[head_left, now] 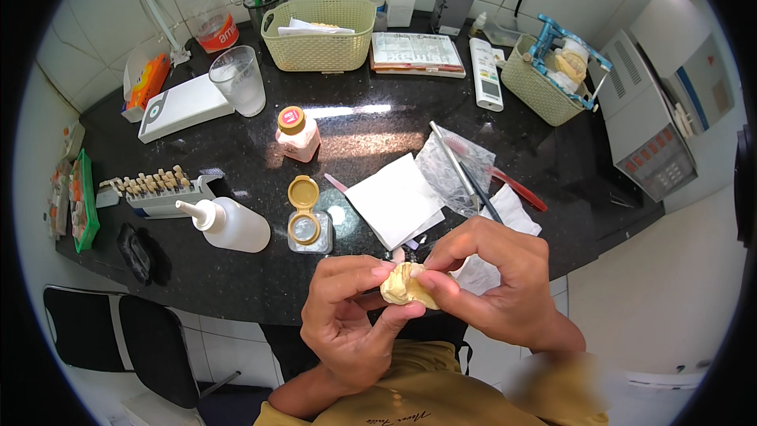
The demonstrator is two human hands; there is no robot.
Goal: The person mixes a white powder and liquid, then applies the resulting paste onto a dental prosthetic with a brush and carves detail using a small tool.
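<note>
A small pale-yellow plaster dental cast is held between both hands over the counter's front edge. My left hand grips its left side between thumb and fingers. From the right, my right hand is closed, thumb and forefinger pressed at the cast's upper right; whether something small is pinched there too is hidden. Just beyond the hands lie a folded white paper sheet and a small clear jar with its gold flip lid up. Metal-handled tools rest on a crumpled plastic bag near my right hand.
On the dark counter stand a white squeeze bottle, a tooth shade guide, a gold-capped bottle and a glass. Baskets line the back; a blue articulator tops the right one. A grey-white appliance stands right.
</note>
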